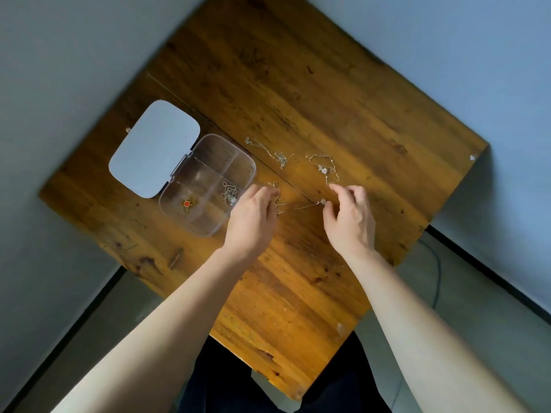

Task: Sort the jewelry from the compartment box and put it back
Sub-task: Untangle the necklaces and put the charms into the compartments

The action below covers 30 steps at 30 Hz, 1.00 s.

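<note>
Chain, thin silver necklace, is light, limp and snag-prone: your left hand and right hand pinch its ends, fingers otherwise loose.

Bare wooden tabletop lies open beyond the jewelry and toward the near corner. The clear compartment box with its opened lid blocks the left side. Two loose chains lie just beyond the hands; a thin chain spans the gap between them.

Bare forearms, no sleeves; dark trousers at bottom.
</note>
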Available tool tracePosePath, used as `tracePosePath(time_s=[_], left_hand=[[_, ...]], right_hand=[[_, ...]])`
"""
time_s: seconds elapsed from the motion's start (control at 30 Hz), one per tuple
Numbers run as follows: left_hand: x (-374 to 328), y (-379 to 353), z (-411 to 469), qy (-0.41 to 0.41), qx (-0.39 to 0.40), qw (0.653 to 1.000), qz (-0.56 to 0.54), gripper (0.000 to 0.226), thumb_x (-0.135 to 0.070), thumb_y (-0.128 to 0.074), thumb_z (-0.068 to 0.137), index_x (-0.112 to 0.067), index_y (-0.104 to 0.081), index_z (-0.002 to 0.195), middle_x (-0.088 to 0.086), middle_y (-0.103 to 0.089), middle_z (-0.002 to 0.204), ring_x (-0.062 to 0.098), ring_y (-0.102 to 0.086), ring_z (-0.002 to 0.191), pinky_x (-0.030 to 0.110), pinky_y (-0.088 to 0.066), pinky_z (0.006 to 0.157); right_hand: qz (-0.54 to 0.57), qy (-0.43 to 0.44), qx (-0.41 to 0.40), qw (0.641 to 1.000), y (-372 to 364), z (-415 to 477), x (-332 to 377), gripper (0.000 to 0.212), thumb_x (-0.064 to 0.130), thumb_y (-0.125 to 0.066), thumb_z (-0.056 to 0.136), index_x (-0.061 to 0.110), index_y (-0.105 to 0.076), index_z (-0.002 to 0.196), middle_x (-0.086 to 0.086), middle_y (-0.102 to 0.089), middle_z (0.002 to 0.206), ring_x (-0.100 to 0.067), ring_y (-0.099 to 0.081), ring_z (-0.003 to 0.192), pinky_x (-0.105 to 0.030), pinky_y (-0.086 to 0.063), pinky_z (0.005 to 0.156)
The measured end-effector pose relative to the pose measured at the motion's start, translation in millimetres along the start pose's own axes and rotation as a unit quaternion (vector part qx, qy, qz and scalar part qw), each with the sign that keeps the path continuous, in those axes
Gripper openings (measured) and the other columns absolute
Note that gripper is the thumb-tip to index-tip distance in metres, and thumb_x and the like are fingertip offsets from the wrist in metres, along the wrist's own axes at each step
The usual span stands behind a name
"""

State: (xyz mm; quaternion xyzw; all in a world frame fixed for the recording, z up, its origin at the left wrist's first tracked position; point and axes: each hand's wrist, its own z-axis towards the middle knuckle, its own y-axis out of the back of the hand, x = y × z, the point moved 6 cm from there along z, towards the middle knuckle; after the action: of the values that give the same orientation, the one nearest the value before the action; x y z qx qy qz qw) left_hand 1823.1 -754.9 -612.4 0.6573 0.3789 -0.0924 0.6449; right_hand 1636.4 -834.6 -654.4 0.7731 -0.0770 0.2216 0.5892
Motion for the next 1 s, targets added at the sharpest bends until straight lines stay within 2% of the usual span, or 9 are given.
tracePosePath(time_s=[0.1, 0.2, 0.4, 0.5, 0.6, 0.67, 0.83, 0.93, 1.0], left_hand=[[0.8, -26.0, 1.7, -0.011, 0.051, 0.996, 0.078, 0.034, -0.006, -0.052, 0.098, -0.003, -0.061, 0.131, 0.016, -0.061, 0.128, 0.035, -0.059, 0.116, 0.044, -0.053, 0.093], [5.9, -34.6, 5.5, 0.011, 0.047, 0.993, 0.108, 0.038, -0.016, -0.052, 0.101, -0.003, -0.056, 0.137, 0.017, -0.061, 0.125, 0.035, -0.058, 0.113, 0.042, -0.051, 0.092], [8.9, -45.8, 10.0, 0.056, 0.047, 0.991, 0.111, 0.062, -0.043, -0.061, 0.095, -0.001, -0.051, 0.139, 0.015, -0.053, 0.12, 0.032, -0.052, 0.112, 0.04, -0.05, 0.091], [6.4, -46.6, 4.1, 0.017, 0.031, 0.991, 0.126, 0.045, -0.029, -0.069, 0.093, 0.004, -0.064, 0.123, 0.018, -0.057, 0.116, 0.036, -0.055, 0.104, 0.042, -0.051, 0.089], [5.0, -50.8, -1.8, -0.016, 0.025, 0.991, 0.127, 0.019, -0.006, -0.068, 0.092, 0.007, -0.07, 0.105, 0.019, -0.06, 0.101, 0.037, -0.058, 0.091, 0.044, -0.055, 0.076], [6.7, -55.3, -1.1, -0.027, 0.038, 0.989, 0.137, 0.012, 0.005, -0.067, 0.09, 0.007, -0.069, 0.101, 0.018, -0.059, 0.093, 0.036, -0.057, 0.085, 0.044, -0.054, 0.068], [13.5, -60.6, 4.8, -0.012, 0.041, 0.991, 0.127, 0.014, -0.001, -0.054, 0.099, 0.003, -0.066, 0.104, 0.017, -0.061, 0.095, 0.036, -0.06, 0.088, 0.049, -0.053, 0.079], [13.6, -61.5, 5.4, 0.011, 0.035, 0.994, 0.098, 0.015, -0.001, -0.05, 0.101, 0.002, -0.063, 0.108, 0.016, -0.058, 0.1, 0.035, -0.057, 0.094, 0.045, -0.051, 0.081], [12.3, -56.5, 5.8, 0.031, 0.024, 0.997, 0.067, 0.018, -0.006, -0.047, 0.103, 0.0, -0.063, 0.109, 0.014, -0.056, 0.101, 0.032, -0.056, 0.096, 0.041, -0.05, 0.08]], right_hand=[[0.01, 0.004, -0.003, 1.0, -2.4, 8.6, -1.9, 0.038, 0.029, -0.063, 0.096, 0.019, -0.059, 0.133, -0.008, -0.053, 0.123, -0.014, -0.056, 0.089, -0.025, -0.048, 0.068], [0.014, 0.021, -0.016, 1.0, -3.0, 20.1, 3.5, 0.04, 0.032, -0.061, 0.097, 0.017, -0.058, 0.133, -0.01, -0.054, 0.122, -0.013, -0.052, 0.088, -0.023, -0.042, 0.066], [-0.023, 0.033, -0.042, 0.998, -7.8, 47.9, 12.6, 0.057, 0.044, -0.058, 0.098, 0.011, -0.049, 0.144, -0.014, -0.054, 0.124, -0.023, -0.059, 0.103, -0.029, -0.051, 0.072], [-0.023, 0.044, -0.056, 0.997, -10.0, 53.6, 12.9, 0.054, 0.041, -0.063, 0.096, 0.009, -0.057, 0.139, -0.012, -0.057, 0.115, -0.025, -0.06, 0.099, -0.029, -0.048, 0.073], [0.037, 0.061, -0.067, 0.995, -10.9, 52.4, 11.5, 0.039, 0.032, -0.069, 0.094, 0.009, -0.07, 0.125, -0.01, -0.067, 0.105, -0.027, -0.062, 0.094, -0.027, -0.043, 0.07], [0.065, 0.07, -0.074, 0.993, -10.5, 50.2, 13.6, 0.029, 0.026, -0.07, 0.094, 0.009, -0.074, 0.117, -0.009, -0.071, 0.1, -0.027, -0.064, 0.09, -0.027, -0.044, 0.068], [0.046, 0.056, -0.04, 0.997, -10.3, 53.1, 17.7, 0.021, 0.03, -0.064, 0.097, 0.014, -0.074, 0.107, -0.007, -0.069, 0.099, -0.025, -0.062, 0.093, -0.028, -0.046, 0.067], [0.024, 0.034, 0.009, 0.999, -11.0, 53.4, 19.6, 0.021, 0.032, -0.057, 0.101, 0.016, -0.069, 0.108, -0.007, -0.066, 0.106, -0.024, -0.059, 0.101, -0.032, -0.049, 0.073], [0.028, 0.041, 0.008, 0.999, -4.1, 50.1, 23.4, 0.022, 0.031, -0.054, 0.103, 0.015, -0.067, 0.11, -0.008, -0.064, 0.11, -0.024, -0.059, 0.103, -0.033, -0.05, 0.076]])
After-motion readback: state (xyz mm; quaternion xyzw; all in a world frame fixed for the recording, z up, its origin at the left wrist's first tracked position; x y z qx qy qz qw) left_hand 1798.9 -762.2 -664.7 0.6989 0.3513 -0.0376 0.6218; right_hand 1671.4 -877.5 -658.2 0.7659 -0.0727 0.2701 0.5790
